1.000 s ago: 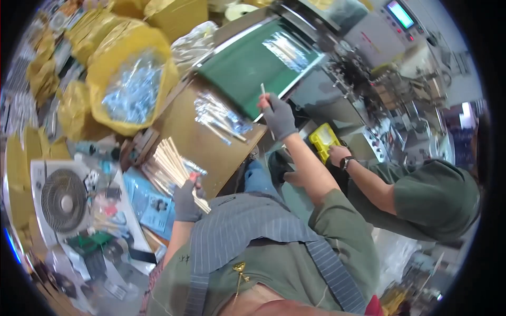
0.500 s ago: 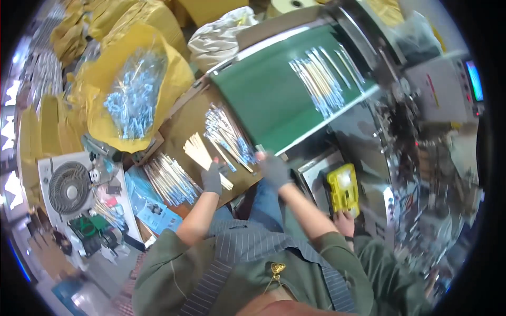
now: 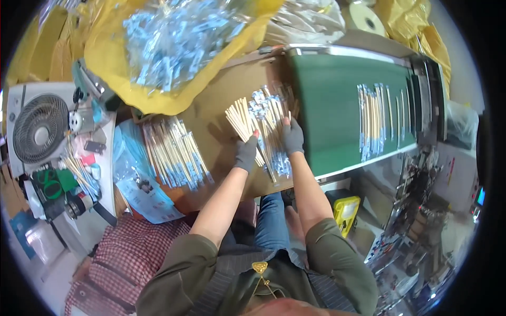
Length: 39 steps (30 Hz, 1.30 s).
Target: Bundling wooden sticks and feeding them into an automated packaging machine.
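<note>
Gripping a bundle of pale sticks [image 3: 238, 118], the left hand [image 3: 246, 151] is positioned above the brown table [image 3: 213, 100], its fingers closed around the lower part of the bundle. The sticks fan out at their upper ends, and their lower ends project past the palm toward the right. The right hand [image 3: 293, 139] is at the right edge of the central pile of wrapped sticks [image 3: 278, 150], thumb uppermost. Its fingers are partly hidden; whether they grip a stick cannot be determined. Both hands wear grey gloves [image 3: 244, 159] that leave the thumb tips exposed.

The central pile lies between and beyond the hands, in clear wrappers with blue markings. A second pile [image 3: 174, 154] of similar wrapped sticks lies on the left part of the table, well apart from the first. Adjoining the table on the right is a green belt [image 3: 328, 108], bearing a close row of wrapped sticks [image 3: 373, 122], with several spaced singly farther right.

Beyond the table stands a yellow sack [image 3: 174, 107] containing blue and clear wrappers [image 3: 171, 47]. A blue plastic packet [image 3: 150, 197] lies at the table's left end, near a grey fan [image 3: 41, 134]. A yellow case [image 3: 346, 211] is below the belt.
</note>
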Each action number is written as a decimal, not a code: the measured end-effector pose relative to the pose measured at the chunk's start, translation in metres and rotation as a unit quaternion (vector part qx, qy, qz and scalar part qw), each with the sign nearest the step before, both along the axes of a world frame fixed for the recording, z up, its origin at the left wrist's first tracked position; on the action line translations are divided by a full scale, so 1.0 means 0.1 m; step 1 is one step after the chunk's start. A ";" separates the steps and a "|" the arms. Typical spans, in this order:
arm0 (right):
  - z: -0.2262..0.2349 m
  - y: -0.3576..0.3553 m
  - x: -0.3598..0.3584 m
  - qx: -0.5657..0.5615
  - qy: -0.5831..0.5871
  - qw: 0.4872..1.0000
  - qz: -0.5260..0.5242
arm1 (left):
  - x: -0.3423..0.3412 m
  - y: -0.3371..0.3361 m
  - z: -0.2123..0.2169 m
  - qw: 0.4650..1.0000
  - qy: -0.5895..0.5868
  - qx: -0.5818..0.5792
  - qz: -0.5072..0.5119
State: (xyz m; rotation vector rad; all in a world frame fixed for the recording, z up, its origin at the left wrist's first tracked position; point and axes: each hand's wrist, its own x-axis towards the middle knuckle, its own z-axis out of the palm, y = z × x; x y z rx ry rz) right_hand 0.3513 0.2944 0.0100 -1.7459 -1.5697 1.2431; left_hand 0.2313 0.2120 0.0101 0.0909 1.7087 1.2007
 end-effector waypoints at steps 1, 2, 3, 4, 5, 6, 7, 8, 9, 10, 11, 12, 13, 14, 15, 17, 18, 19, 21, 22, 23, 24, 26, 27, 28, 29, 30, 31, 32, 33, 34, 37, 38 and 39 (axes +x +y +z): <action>-0.10 -0.02 0.01 0.003 0.037 0.999 -0.004 | -0.03 -0.02 -0.07 0.998 -0.038 0.047 0.018; -0.13 -0.03 -0.02 -0.020 0.019 0.999 0.043 | -0.05 -0.03 -0.09 0.995 -0.076 0.055 0.026; -0.10 -0.08 -0.09 -0.063 -0.065 0.990 0.104 | -0.10 -0.03 0.08 0.989 -0.140 0.030 0.020; -0.16 -0.16 -0.08 0.078 -0.104 0.980 0.153 | -0.01 -0.08 -0.20 0.991 -0.114 0.069 0.012; -0.22 -0.25 -0.02 0.217 -0.135 0.947 0.196 | 0.10 -0.04 -0.21 0.994 -0.089 0.068 -0.020; -0.15 -0.37 -0.25 0.016 0.096 0.982 0.159 | 0.00 -0.13 -0.42 0.996 0.025 -0.054 -0.063; -0.18 -0.38 -0.09 -0.196 0.269 0.940 0.074 | 0.06 -0.08 -0.17 0.987 -0.120 0.104 0.001; -0.12 -0.37 -0.12 -0.224 0.264 0.931 0.113 | -0.06 -0.16 -0.17 0.980 -0.143 0.135 -0.006; -0.08 -0.37 -0.14 -0.253 0.256 0.921 0.150 | -0.15 -0.24 -0.17 0.972 -0.166 0.165 -0.013; -0.09 -0.40 -0.21 -0.296 0.303 0.895 0.140 | -0.24 -0.31 -0.16 0.974 -0.157 0.164 0.003; -0.09 -0.45 -0.28 -0.301 0.302 0.892 0.149 | -0.30 -0.36 -0.12 0.972 -0.158 0.172 0.016; -0.09 -0.50 -0.35 -0.309 0.328 0.882 0.139 | -0.36 -0.42 -0.09 0.970 -0.160 0.180 0.028; -0.10 -0.55 -0.41 -0.315 0.352 0.872 0.128 | -0.43 -0.48 -0.09 0.970 -0.157 0.179 0.036; -0.09 -0.60 -0.51 -0.316 0.348 0.874 0.121 | -0.51 -0.53 -0.09 0.965 -0.167 0.202 0.028; -0.08 -0.64 -0.59 -0.317 0.347 0.873 0.126 | -0.59 -0.59 -0.09 0.959 -0.175 0.224 0.019; -0.01 -0.76 -0.83 -0.336 0.419 0.839 0.094 | -0.82 -0.70 -0.06 0.972 -0.137 0.190 0.010; -0.10 -0.81 -1.00 -0.310 0.414 0.847 0.124 | -1.00 -0.81 -0.20 0.986 -0.087 0.145 -0.002; -0.28 -0.88 -1.12 -0.225 0.359 0.881 0.212 | -1.18 -0.96 -0.31 0.995 -0.036 0.097 -0.012; -0.34 -1.00 -1.44 -0.341 0.400 0.833 0.173 | -1.45 -1.08 -0.14 0.987 -0.015 0.142 0.077; -0.39 -1.10 -1.63 -0.312 0.439 0.827 0.160 | -1.61 -1.12 -0.08 0.988 -0.004 0.143 0.060; -0.53 -1.16 -1.78 -0.151 0.328 0.893 0.269 | -1.80 -1.19 -0.07 0.989 0.011 0.142 0.046; -0.43 -1.23 -2.01 -0.022 0.231 0.901 0.367 | -2.02 -1.34 -0.06 0.986 -0.030 0.152 0.052; -0.25 -1.35 -2.23 0.104 0.129 0.875 0.456 | -2.16 -1.52 -0.01 0.982 -0.071 0.160 0.067; -0.21 -1.40 -2.23 -0.010 0.227 0.893 0.389 | -2.10 -1.53 0.01 0.990 -0.039 0.130 0.035; -0.18 -1.44 -2.20 -0.122 0.315 0.889 0.309 | -1.99 -1.51 0.02 0.995 -0.010 0.102 0.001; -0.33 -1.40 -1.99 -0.299 0.400 0.845 0.191 | -1.94 -1.43 0.09 0.996 0.022 0.077 -0.036; -0.43 -1.37 -1.67 -0.153 0.356 0.888 0.247 | -1.85 -1.26 0.46 0.996 0.021 0.010 -0.087; -0.22 -1.34 -1.51 -0.263 0.393 0.866 0.161 | -1.74 -1.17 0.83 0.989 0.024 -0.066 -0.127; -0.10 -1.33 -1.35 -0.306 0.446 0.834 0.105 | -1.51 -1.19 0.66 0.994 0.014 0.015 -0.106; -0.09 -1.34 -1.15 -0.368 0.410 0.833 0.048 | -1.30 -1.23 0.38 0.992 0.006 0.095 -0.085; 0.07 -1.35 -1.10 -0.368 0.408 0.834 0.054 | -1.12 -1.22 0.29 0.988 -0.009 0.147 -0.048; -0.19 -1.50 -0.81 -0.379 0.478 0.786 0.100 | -0.96 -1.33 0.25 0.989 -0.044 0.143 0.007; -0.17 -1.56 -0.96 -0.379 0.404 0.824 0.118 | -1.16 -1.45 0.41 0.995 -0.050 0.086 0.012; -0.12 -1.69 -1.28 -0.377 0.328 0.855 0.139 | -1.33 -1.60 0.41 0.996 -0.047 0.060 0.052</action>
